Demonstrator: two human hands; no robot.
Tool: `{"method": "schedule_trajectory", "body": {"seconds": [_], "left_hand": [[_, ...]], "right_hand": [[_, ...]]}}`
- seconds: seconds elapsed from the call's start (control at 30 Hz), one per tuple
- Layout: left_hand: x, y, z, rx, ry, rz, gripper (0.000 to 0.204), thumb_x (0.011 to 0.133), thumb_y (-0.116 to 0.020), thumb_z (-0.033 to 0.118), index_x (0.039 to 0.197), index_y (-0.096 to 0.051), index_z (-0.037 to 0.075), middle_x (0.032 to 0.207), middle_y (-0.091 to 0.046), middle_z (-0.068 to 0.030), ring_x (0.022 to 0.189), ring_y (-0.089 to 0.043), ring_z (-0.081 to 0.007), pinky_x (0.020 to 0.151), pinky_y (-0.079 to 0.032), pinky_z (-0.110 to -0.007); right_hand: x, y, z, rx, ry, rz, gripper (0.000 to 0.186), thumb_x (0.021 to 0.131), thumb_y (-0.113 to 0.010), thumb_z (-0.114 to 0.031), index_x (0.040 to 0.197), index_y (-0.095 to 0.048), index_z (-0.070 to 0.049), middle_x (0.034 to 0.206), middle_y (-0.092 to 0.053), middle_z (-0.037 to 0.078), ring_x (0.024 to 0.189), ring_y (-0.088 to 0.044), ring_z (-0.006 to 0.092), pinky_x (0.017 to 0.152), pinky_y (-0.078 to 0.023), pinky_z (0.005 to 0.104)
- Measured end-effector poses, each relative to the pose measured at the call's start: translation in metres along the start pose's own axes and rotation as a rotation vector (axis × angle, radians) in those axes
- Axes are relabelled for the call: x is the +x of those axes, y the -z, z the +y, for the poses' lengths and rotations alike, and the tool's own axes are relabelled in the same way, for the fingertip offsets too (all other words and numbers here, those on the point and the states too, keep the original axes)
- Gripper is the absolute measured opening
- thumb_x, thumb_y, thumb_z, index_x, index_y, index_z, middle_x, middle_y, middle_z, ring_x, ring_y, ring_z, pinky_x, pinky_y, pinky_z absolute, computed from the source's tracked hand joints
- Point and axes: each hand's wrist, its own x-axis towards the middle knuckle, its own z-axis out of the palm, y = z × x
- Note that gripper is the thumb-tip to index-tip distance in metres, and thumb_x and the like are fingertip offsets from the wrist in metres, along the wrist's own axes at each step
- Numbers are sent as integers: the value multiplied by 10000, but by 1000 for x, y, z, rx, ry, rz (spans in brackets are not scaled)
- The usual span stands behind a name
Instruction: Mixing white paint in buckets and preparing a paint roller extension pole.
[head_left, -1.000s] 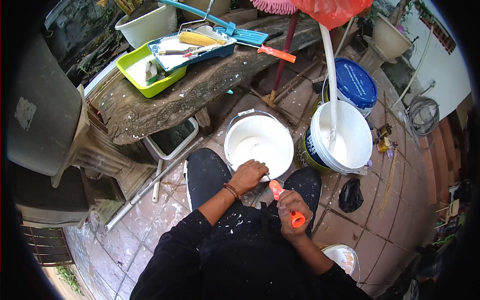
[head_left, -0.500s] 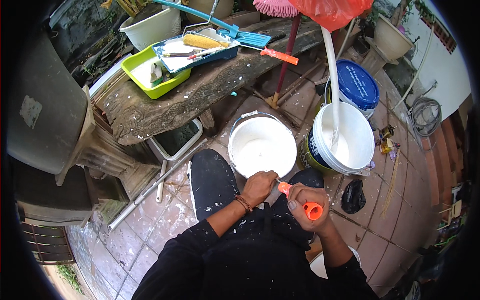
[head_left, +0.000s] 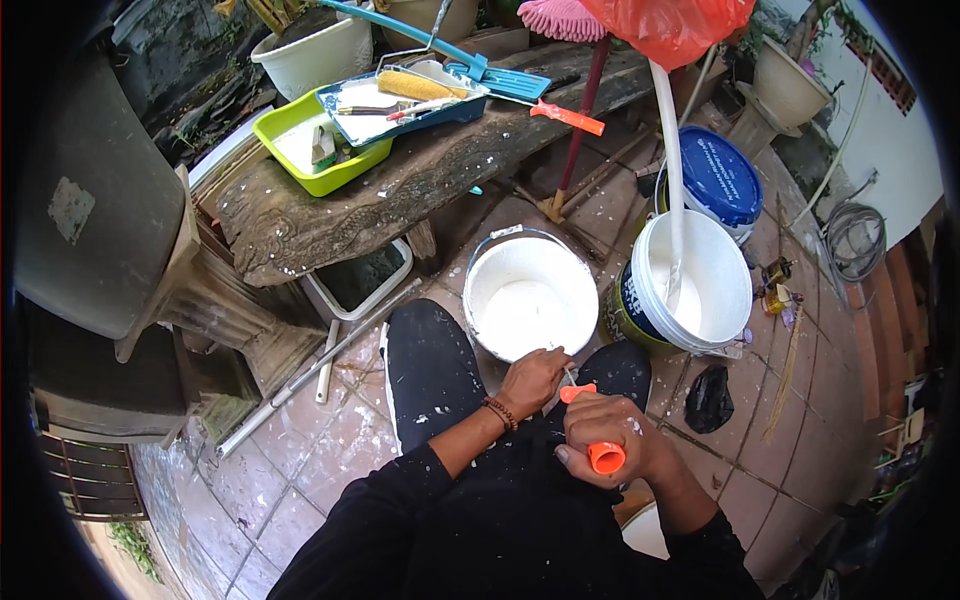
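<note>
My right hand (head_left: pixel 606 437) is wrapped round the orange handle of a paint roller frame (head_left: pixel 606 457); the handle's hollow end points toward me. A thin metal rod runs from its orange collar to the fingertips of my left hand (head_left: pixel 537 382), which are curled on it, backs of the fingers up. What lies under the left palm is hidden. Just beyond, a white bucket (head_left: pixel 530 302) with white paint inside stands between my knees, its wire handle resting at the far rim. The left fingers are beside its near rim.
A wooden bench (head_left: pixel 400 175) holds a green tray (head_left: pixel 345 181), a blue tray (head_left: pixel 460 108) and an orange-handled roller. At right stand a white-lined bucket (head_left: pixel 735 290) with a white pole in it and a blue-lidded bucket (head_left: pixel 715 170). A black plastic bag (head_left: pixel 709 398) lies on the tiles.
My right hand has shifted slightly down and left, turning the orange handle so its collar lies more sideways. The left hand stays by the bucket rim. The whole view has shifted slightly.
</note>
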Motion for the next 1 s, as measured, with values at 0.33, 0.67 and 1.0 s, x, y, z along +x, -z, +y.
{"method": "schedule_trajectory", "body": {"seconds": [0.33,0.67,1.0], "left_hand": [[4,-19,-23,48,-57,40,212,1001,-621,121,1182,-686,33,1283,-717,-246,1176,-690,-389,1123,-504,-476],[22,-16,-37,138,-139,45,215,988,-612,105,1180,-680,39,1377,-680,-242,1235,-669,-379,1149,-482,-475],[10,-15,-20,111,-2,10,213,1015,-601,153,1183,-674,44,1338,-712,-207,1171,-697,-357,1094,-493,-487]], "right_hand": [[0,-1,9,-33,78,-162,313,771,-768,0,632,-497,-69,649,-520,60,607,-537,275,616,-434,387],[-12,-3,31,-64,136,-159,260,768,-777,-21,673,-539,-60,699,-549,53,696,-588,283,708,-487,396],[-6,-27,15,-109,39,118,266,765,-762,30,663,-529,-49,675,-554,62,637,-575,268,689,-483,377]]}}
